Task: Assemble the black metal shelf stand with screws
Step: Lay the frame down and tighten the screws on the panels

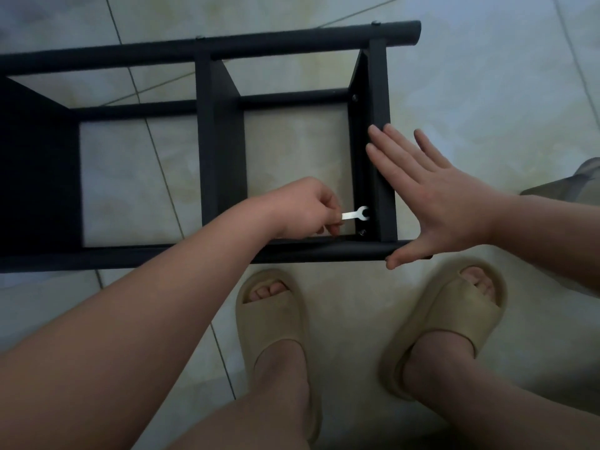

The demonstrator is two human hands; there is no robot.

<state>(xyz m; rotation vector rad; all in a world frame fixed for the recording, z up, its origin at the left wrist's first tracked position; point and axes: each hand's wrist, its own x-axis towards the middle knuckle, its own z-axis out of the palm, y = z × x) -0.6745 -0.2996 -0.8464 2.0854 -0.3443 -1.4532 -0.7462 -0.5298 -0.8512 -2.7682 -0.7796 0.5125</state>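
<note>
Black metal shelf stand (39, 164) is lying on its side on the tiled floor (487, 76), its long tubes running left to right and its right end sitting just ahead of the person's slippers (276, 319).

Progress, as judged from this view: the frame is looking largely assembled. The far tube (259, 45), the near tube (162, 254), the middle panel (220, 141) and the end panel (378, 92) are all standing joined. Screw heads (376, 23) are showing on top of the far tube and on the end panel's inner face at its far corner. Work is centring on the stand's near right corner, where one fastener is sitting low on the end panel's inner face and another, just above it, is being engaged by the wrench (355, 215). What is left appears to be tightening at this corner. The stand's left end is running out of view, so its state cannot be told.

Hand pose: the left hand (305, 206) is reaching in over the near tube from the left, fingers curled and pinching the handle of the small silver wrench, whose open head is lying against the panel's inner face. The right hand (444, 203) is spread flat, with straight, slightly parted fingers (389, 147) pressing on the end panel's upper edge. Its thumb is resting at the right tip of the near tube, apparently bracing the frame.
</note>
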